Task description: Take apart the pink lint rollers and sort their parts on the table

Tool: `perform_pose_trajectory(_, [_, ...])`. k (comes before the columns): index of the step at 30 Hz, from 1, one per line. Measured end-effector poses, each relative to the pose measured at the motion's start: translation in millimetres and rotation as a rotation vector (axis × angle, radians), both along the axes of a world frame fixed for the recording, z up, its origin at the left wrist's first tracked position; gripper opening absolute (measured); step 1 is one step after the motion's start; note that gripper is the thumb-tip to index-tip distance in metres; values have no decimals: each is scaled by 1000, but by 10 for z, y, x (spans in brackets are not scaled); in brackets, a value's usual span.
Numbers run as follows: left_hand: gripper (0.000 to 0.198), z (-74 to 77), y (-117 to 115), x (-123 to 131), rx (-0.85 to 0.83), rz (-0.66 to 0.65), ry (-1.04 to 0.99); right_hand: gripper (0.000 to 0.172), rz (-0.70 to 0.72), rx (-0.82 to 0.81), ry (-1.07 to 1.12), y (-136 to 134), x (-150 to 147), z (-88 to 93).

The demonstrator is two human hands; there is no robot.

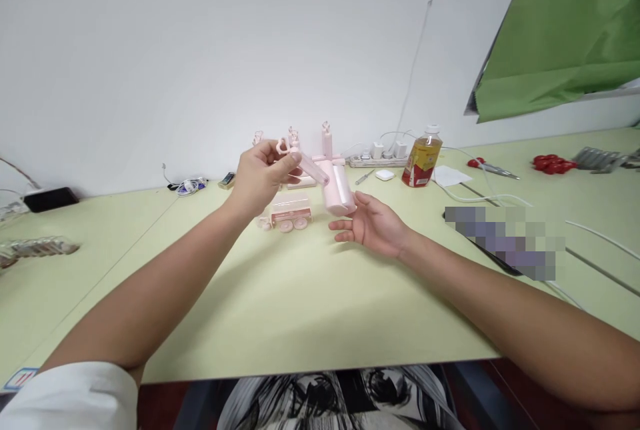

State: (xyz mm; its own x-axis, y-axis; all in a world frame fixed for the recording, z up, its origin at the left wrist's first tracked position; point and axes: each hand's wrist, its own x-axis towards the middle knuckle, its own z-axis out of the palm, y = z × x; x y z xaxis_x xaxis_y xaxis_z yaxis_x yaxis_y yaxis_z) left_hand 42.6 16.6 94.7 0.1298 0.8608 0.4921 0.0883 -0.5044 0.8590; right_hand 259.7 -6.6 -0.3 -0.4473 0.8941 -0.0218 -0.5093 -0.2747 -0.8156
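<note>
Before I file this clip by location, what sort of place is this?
Probably an indoor workroom or office: a long pale-green table against a plain wall, a power strip with white adapters, and a red-handled tool.

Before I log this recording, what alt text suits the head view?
The left hand pinches a pink tube with a looped top, its end by a pink cylinder; the right hand is open beside it, contact unclear. A wheeled pink toy sits on the green table.
</note>
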Motion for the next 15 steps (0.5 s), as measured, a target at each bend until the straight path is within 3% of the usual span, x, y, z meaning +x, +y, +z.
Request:
perform_pose_trajectory(3, [24, 190, 63, 52, 66, -6, 112, 31, 41, 45, -24, -28, -13, 4])
perform_pose_trajectory(8, [19, 525, 287, 30, 131, 93, 178, 41, 76, 98, -69, -81, -9, 58])
perform_pose_trajectory(12, [23, 760, 535, -193, 147, 213, 201, 41, 41, 84, -119, -89, -12, 51])
perform_pose_trajectory(15, [22, 817, 714, -411, 161, 360, 234, 38, 23, 89, -156, -68, -20, 2])
